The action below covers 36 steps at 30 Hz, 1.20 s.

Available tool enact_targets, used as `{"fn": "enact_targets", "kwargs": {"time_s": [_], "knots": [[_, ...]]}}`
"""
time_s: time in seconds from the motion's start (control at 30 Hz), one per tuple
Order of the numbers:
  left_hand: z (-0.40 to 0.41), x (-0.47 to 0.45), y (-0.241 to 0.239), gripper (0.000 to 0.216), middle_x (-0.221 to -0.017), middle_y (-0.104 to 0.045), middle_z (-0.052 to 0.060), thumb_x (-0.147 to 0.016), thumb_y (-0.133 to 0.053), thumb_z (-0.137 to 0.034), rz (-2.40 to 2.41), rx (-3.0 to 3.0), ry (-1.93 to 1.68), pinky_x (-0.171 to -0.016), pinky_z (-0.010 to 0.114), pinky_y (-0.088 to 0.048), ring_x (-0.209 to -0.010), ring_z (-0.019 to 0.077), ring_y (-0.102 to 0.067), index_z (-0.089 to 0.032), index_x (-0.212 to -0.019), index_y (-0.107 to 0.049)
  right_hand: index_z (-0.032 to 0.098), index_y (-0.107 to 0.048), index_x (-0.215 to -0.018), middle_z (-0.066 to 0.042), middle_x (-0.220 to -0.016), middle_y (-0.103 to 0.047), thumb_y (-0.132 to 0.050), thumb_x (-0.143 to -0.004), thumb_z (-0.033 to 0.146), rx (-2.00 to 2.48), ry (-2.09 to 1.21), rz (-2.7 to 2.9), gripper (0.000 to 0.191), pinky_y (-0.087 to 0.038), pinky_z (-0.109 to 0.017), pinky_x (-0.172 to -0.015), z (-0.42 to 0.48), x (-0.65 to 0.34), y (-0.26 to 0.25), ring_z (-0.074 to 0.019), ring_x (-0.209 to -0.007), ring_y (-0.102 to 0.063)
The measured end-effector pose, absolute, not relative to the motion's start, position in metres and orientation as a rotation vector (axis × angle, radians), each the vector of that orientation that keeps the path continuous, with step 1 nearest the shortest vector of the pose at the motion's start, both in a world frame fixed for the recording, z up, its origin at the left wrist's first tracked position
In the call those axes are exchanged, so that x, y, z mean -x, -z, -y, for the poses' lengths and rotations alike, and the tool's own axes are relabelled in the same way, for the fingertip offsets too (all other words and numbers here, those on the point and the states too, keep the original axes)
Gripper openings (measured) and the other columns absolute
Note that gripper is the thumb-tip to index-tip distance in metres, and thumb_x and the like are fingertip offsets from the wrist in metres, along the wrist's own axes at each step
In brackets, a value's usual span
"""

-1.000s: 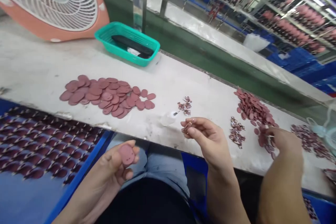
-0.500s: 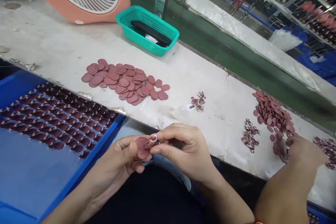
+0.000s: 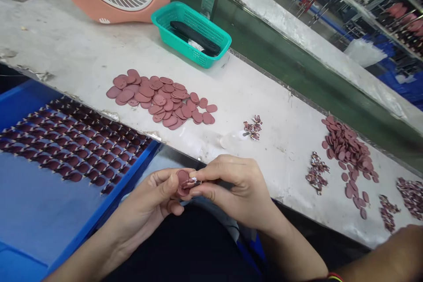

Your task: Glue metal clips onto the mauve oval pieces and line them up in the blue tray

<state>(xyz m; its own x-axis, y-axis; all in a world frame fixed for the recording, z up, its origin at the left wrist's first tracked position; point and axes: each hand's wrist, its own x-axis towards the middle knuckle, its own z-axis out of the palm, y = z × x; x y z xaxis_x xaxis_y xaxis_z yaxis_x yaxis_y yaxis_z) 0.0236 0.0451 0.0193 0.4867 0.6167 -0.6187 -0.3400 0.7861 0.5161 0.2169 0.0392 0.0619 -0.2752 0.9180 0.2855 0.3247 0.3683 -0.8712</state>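
Between finger and thumb, my left hand [image 3: 157, 194] grips a reddish-brown oval disc [image 3: 183, 177] with its face turned up. My right hand [image 3: 233, 185] pinches a small patterned piece [image 3: 192, 182], dark red and white, against that disc. Both hands are closed and meet in front of my body, just off the table's near edge. Fingers partly cover how the two pieces join. Beyond them on the table lies a spread pile of reddish-brown oval discs [image 3: 161, 99], some with small holes. A few small patterned pieces [image 3: 254, 128] rest right of that pile.
A blue tray [image 3: 79, 246] at the left holds rows of dark red assembled pieces [image 3: 74, 150]. A green basket [image 3: 191, 35] with black items and an orange fan [image 3: 132, 13] stand at the back. More discs [image 3: 350, 150] lie right, near another person's arm [image 3: 390, 255].
The patterned piece has turned lower against the disc between my hands. The other person's hand has drawn back from the right-hand discs toward the lower right. The view has shifted slightly.
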Motion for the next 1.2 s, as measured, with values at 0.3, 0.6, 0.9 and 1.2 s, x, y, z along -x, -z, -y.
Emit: {"fn": "enact_targets", "kwargs": {"time_s": [0.3, 0.6, 0.9, 1.2], "knots": [[-0.0434, -0.0227, -0.0192, 0.043, -0.064, -0.065, 0.002, -0.056, -0.093, -0.05, -0.913, -0.327, -0.597, -0.048, 0.013, -0.051, -0.055, 0.0079, -0.052, -0.016, -0.081, -0.083, 0.02, -0.074, -0.096, -0.002, -0.084, -0.078, -0.071, -0.092, 0.019, 1.094, -0.852, 1.946, 0.005, -0.059, -0.023, -0.072, -0.0407, -0.2164, -0.0701, -0.0126, -0.073, -0.072], [-0.0427, -0.0268, -0.0256, 0.044, -0.064, -0.067, 0.002, -0.052, -0.096, -0.046, -0.913, -0.273, -0.614, -0.049, 0.012, -0.05, -0.057, 0.0076, -0.055, -0.015, -0.081, -0.083, 0.02, -0.072, -0.099, -0.002, -0.086, -0.078, -0.071, -0.092, 0.017, 1.073, -0.85, 2.023, 0.008, -0.058, -0.024, -0.073, -0.0386, -0.2166, -0.0679, -0.0131, -0.075, -0.071], [-0.0389, -0.0229, -0.02, 0.042, -0.069, -0.071, 0.003, -0.057, -0.095, -0.045, -0.901, -0.261, -0.636, -0.053, 0.012, -0.051, -0.059, 0.0076, -0.058, -0.015, -0.083, -0.083, 0.021, -0.071, -0.101, -0.002, -0.086, -0.077, -0.071, -0.092, 0.02, 1.041, -0.888, 2.035, 0.009, -0.058, -0.023, -0.072, -0.0403, -0.2121, -0.0662, -0.0128, -0.074, -0.072], [-0.0404, -0.0228, -0.0239, 0.045, -0.063, -0.067, 0.001, -0.05, -0.098, -0.044, -0.942, -0.218, -0.641, -0.051, 0.011, -0.051, -0.057, 0.0071, -0.057, -0.014, -0.08, -0.083, 0.02, -0.071, -0.097, -0.003, -0.082, -0.076, -0.07, -0.092, 0.019, 1.057, -0.881, 2.033, 0.006, -0.058, -0.024, -0.07, -0.0417, -0.208, -0.0617, -0.0136, -0.072, -0.071]]}}
